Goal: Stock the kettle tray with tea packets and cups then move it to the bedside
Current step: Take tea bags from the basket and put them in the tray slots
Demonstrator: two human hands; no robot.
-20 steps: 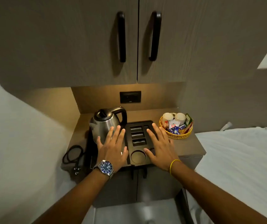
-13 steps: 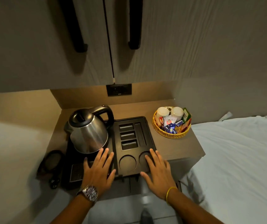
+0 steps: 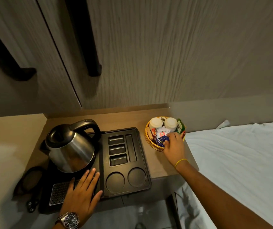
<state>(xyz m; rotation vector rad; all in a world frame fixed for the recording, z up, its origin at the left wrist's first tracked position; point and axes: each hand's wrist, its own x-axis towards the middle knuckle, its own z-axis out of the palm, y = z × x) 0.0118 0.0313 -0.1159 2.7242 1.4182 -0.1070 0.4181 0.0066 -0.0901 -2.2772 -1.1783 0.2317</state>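
Two white cups stand upside down at the back of a small wicker basket, and in front of them lie mixed tea packets in white, blue, red and green. The basket stands on the tabletop, just to the right of the black kettle tray and apart from it. The right hand reaches into the front of the basket with its fingers curled over a blue packet; whether it already pinches the packet I cannot tell. The left hand lies flat and spread on the near left part of the tray, with its fingertips close to the steel kettle. The kettle stands on the left half of the tray. On the right half, the three small slots, the long slot and the two round cup recesses hold nothing. A bed with a white sheet is at the right of the tabletop.
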